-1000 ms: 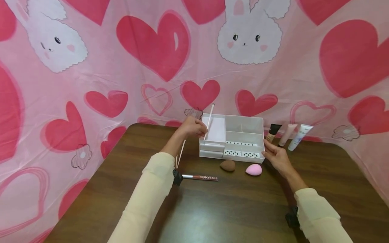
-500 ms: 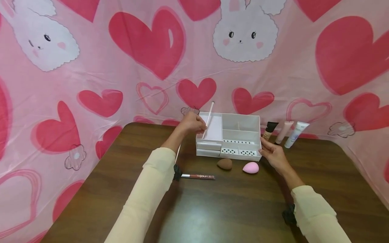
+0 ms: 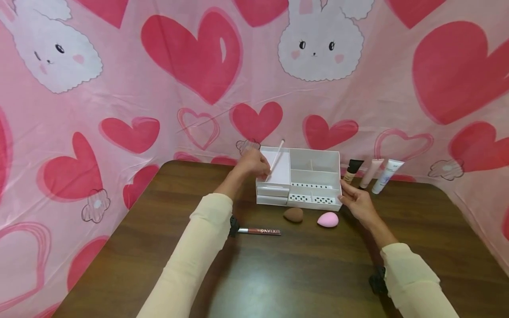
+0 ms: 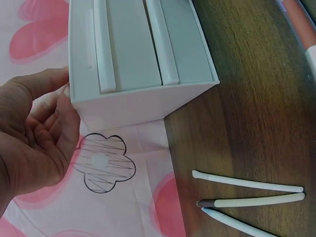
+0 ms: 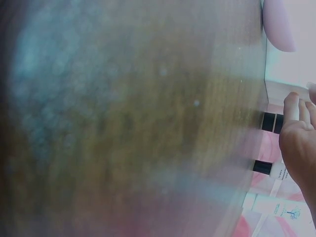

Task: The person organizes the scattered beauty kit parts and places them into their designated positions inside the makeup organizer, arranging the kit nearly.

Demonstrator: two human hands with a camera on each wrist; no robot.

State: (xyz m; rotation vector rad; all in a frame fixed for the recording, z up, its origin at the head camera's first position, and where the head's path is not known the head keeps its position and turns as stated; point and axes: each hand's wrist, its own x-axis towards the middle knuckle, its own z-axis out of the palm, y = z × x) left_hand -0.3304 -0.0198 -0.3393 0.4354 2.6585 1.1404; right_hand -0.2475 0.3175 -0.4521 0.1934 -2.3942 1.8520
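Observation:
My left hand [image 3: 253,163] pinches a slender white makeup brush [image 3: 278,154], held tilted over the left compartment of a white makeup organizer [image 3: 316,160]. The brush's top end leans right and rises above the organizer's back edge. In the left wrist view the fingertips [image 4: 64,91] are hidden behind the organizer's wall. Against the organizer's right wall rest the fairly straight fingers of my right hand [image 3: 359,205], thumb near the front corner. A brown makeup sponge [image 3: 293,215] and a pink one [image 3: 328,219] lie just in front.
A lip gloss tube [image 3: 260,231] lies left of centre on the wooden table [image 3: 302,274]. Three thin brushes, one a cream brush [image 4: 259,200], lie by the organizer's left side. Right of it stand a black-capped tube [image 3: 353,170], a pink tube [image 3: 371,173] and a white tube [image 3: 387,176].
The brush in my left hand has dropped slightly, its top end swinging to the right. My right hand stays at the organizer's right side. The head view has shifted a little.

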